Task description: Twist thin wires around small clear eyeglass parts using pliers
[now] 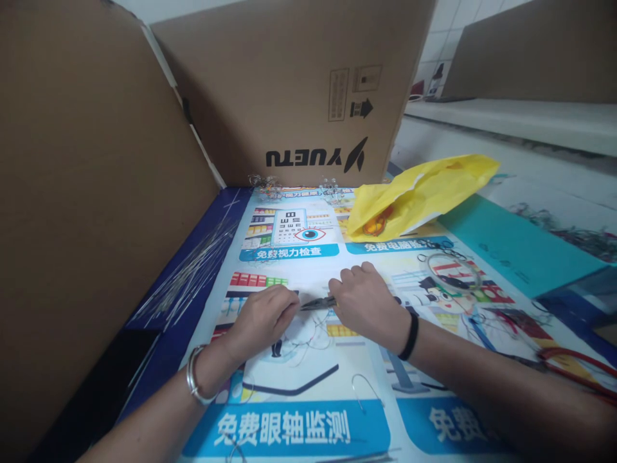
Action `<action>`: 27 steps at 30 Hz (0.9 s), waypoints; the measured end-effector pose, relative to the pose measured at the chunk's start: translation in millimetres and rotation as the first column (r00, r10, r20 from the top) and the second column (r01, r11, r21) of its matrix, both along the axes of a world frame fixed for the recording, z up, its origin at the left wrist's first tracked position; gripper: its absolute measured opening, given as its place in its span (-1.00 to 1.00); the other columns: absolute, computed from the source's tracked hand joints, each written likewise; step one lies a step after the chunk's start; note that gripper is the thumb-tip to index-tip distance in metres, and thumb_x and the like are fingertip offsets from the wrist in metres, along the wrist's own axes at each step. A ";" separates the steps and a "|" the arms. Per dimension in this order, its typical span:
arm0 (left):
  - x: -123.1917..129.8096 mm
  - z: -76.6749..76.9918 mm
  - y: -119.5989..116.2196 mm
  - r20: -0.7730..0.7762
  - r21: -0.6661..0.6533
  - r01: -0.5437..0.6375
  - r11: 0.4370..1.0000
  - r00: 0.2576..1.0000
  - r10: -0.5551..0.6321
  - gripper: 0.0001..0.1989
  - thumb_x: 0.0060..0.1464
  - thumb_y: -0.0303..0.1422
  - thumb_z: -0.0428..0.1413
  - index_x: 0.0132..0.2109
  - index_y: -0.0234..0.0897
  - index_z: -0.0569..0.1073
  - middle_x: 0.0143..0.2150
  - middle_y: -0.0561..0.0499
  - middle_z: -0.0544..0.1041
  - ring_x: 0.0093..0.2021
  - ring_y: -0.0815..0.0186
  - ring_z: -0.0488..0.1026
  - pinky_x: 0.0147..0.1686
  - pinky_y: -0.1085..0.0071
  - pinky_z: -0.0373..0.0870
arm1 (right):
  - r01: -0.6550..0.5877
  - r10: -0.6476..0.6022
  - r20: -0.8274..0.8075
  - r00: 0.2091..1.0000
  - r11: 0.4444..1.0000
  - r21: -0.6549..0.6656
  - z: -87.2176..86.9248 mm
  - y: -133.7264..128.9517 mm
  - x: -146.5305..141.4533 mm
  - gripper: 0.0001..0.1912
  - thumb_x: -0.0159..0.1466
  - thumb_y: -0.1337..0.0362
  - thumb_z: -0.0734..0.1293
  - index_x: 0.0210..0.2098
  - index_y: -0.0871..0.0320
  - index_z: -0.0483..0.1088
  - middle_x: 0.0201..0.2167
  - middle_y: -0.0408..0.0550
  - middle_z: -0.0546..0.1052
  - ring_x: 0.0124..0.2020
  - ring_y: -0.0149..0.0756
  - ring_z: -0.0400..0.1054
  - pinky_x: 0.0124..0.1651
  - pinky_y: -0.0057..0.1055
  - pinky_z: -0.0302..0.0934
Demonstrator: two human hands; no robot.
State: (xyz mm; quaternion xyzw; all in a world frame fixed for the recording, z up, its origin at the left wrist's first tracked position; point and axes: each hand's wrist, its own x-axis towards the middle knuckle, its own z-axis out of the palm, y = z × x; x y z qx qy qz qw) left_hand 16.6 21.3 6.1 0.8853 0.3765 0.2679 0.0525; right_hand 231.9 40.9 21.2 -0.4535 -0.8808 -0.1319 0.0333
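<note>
My right hand (369, 305) is closed around needle-nose pliers (315, 303), whose dark jaws point left. My left hand (265, 315) is pinched shut right by the tips of the jaws; what its fingers hold is hidden. Thin wire loops show faintly on the printed poster sheet (308, 267) below the hands. Nearer to me lies a bent piece of wire (360, 393). Straight lengths of wire (190, 276) are spread in a loose bundle to the left of the poster.
Cardboard panels (299, 96) wall off the back and left. A yellow bag (424, 193) lies at the back right, beside a teal sheet (520, 244). A coil of wire (456, 273) and a red-handled tool (573, 357) lie on the right. Small wire tangles (332, 188) sit by the back panel.
</note>
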 end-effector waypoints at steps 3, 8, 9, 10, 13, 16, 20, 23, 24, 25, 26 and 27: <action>0.5 0.7 -0.4 -0.018 0.009 0.008 1.000 1.000 -0.007 -0.90 0.17 -0.46 -0.07 -0.31 -0.27 0.31 -0.44 0.04 0.39 -0.41 0.37 0.31 -0.40 0.45 0.22 | -0.012 0.012 0.000 1.000 1.000 0.028 -2.0 1.1 -0.2 -0.90 0.11 0.36 0.21 -0.42 0.19 0.36 -0.46 0.05 0.42 -0.37 -0.18 0.24 -0.28 -0.27 -0.21; 1.7 2.9 -1.9 -0.042 -0.007 0.017 1.000 0.999 -0.017 -0.87 0.17 -0.46 -0.09 -0.32 -0.28 0.30 -0.44 0.04 0.38 -0.40 0.36 0.31 -0.41 0.45 0.23 | -0.019 0.019 -0.006 1.000 0.999 0.043 -5.9 2.8 -0.6 -0.89 0.12 0.36 0.20 -0.44 0.20 0.36 -0.47 0.05 0.42 -0.40 -0.19 0.24 -0.28 -0.25 -0.20; 1.9 3.3 -2.0 -0.048 -0.008 0.018 1.000 0.999 -0.018 -0.87 0.17 -0.46 -0.10 -0.32 -0.28 0.30 -0.44 0.04 0.38 -0.41 0.36 0.31 -0.41 0.45 0.23 | -0.020 0.021 -0.007 1.000 0.999 0.045 -6.5 3.0 -0.6 -0.89 0.12 0.36 0.20 -0.44 0.20 0.36 -0.48 0.05 0.42 -0.40 -0.19 0.24 -0.28 -0.25 -0.20; 2.0 3.6 -2.0 -0.051 -0.006 0.019 1.000 0.999 -0.019 -0.86 0.18 -0.46 -0.10 -0.33 -0.28 0.30 -0.45 0.03 0.37 -0.41 0.36 0.31 -0.41 0.45 0.23 | -0.023 0.023 -0.008 1.000 0.999 0.046 -7.0 3.2 -0.6 -0.89 0.12 0.36 0.20 -0.44 0.20 0.36 -0.48 0.05 0.42 -0.41 -0.19 0.25 -0.28 -0.25 -0.20; 2.2 3.7 -1.8 -0.056 -0.006 0.024 1.000 0.998 -0.024 -0.87 0.17 -0.46 -0.11 -0.33 -0.27 0.30 -0.44 0.03 0.38 -0.41 0.35 0.31 -0.41 0.45 0.24 | -0.026 0.026 -0.004 1.000 0.999 0.044 -7.4 3.5 -0.6 -0.89 0.10 0.33 0.21 -0.45 0.20 0.36 -0.49 0.06 0.42 -0.42 -0.18 0.25 -0.27 -0.24 -0.19; 2.1 3.0 -1.8 -0.056 -0.011 0.028 1.000 0.998 -0.029 -0.87 0.17 -0.47 -0.10 -0.32 -0.27 0.30 -0.44 0.03 0.38 -0.40 0.35 0.31 -0.40 0.45 0.24 | -0.020 0.020 0.004 1.000 0.999 0.034 -7.1 3.8 -1.0 -0.88 0.10 0.30 0.23 -0.45 0.21 0.37 -0.49 0.08 0.43 -0.43 -0.18 0.26 -0.27 -0.23 -0.19; 1.1 1.3 -1.9 -0.061 -0.009 0.021 1.000 0.998 -0.022 -0.87 0.16 -0.48 -0.10 -0.31 -0.27 0.31 -0.43 0.03 0.38 -0.40 0.35 0.32 -0.40 0.44 0.24 | -0.010 0.010 0.014 1.000 1.000 0.016 -7.1 4.6 -1.8 -0.86 0.10 0.28 0.23 -0.44 0.22 0.37 -0.49 0.08 0.43 -0.43 -0.20 0.27 -0.25 -0.22 -0.18; 0.4 0.4 -1.7 -0.063 -0.018 0.017 1.000 0.998 -0.018 -0.87 0.16 -0.47 -0.10 -0.32 -0.27 0.31 -0.43 0.03 0.38 -0.39 0.34 0.32 -0.40 0.43 0.25 | -0.003 0.003 0.023 1.000 1.000 -0.002 -6.7 4.8 -2.2 -0.85 0.11 0.28 0.21 -0.44 0.22 0.37 -0.48 0.08 0.44 -0.44 -0.22 0.27 -0.24 -0.22 -0.18; 0.3 0.3 -1.6 -0.063 -0.021 0.016 1.000 0.998 -0.018 -0.87 0.16 -0.47 -0.11 -0.32 -0.27 0.31 -0.43 0.03 0.38 -0.39 0.34 0.32 -0.40 0.43 0.25 | -0.003 0.003 0.026 1.000 1.000 -0.008 -6.4 4.7 -2.3 -0.85 0.11 0.28 0.21 -0.44 0.22 0.37 -0.48 0.08 0.44 -0.43 -0.22 0.27 -0.24 -0.22 -0.18; 0.3 0.3 -1.5 -0.061 -0.023 0.016 1.000 0.998 -0.018 -0.86 0.16 -0.47 -0.11 -0.32 -0.26 0.31 -0.43 0.03 0.38 -0.39 0.35 0.32 -0.40 0.43 0.25 | -0.002 0.003 0.027 1.000 1.000 -0.012 -5.9 4.5 -2.3 -0.85 0.11 0.28 0.21 -0.44 0.22 0.37 -0.47 0.08 0.44 -0.43 -0.22 0.27 -0.24 -0.22 -0.18; 0.4 0.3 -1.3 -0.060 -0.024 0.017 1.000 0.998 -0.018 -0.86 0.16 -0.47 -0.11 -0.32 -0.26 0.31 -0.43 0.03 0.38 -0.39 0.35 0.32 -0.40 0.43 0.25 | -0.003 0.004 0.029 1.000 1.000 -0.015 -5.4 4.3 -2.4 -0.85 0.11 0.28 0.20 -0.44 0.22 0.37 -0.47 0.08 0.44 -0.44 -0.21 0.28 -0.24 -0.22 -0.18; 0.5 0.5 -1.2 -0.057 -0.022 0.019 1.000 0.998 -0.021 -0.87 0.15 -0.47 -0.11 -0.31 -0.26 0.31 -0.43 0.03 0.39 -0.39 0.35 0.32 -0.40 0.43 0.25 | -0.005 0.005 0.030 1.000 1.000 -0.018 -4.9 4.1 -2.5 -0.85 0.11 0.29 0.20 -0.44 0.21 0.37 -0.47 0.08 0.45 -0.44 -0.21 0.28 -0.24 -0.22 -0.18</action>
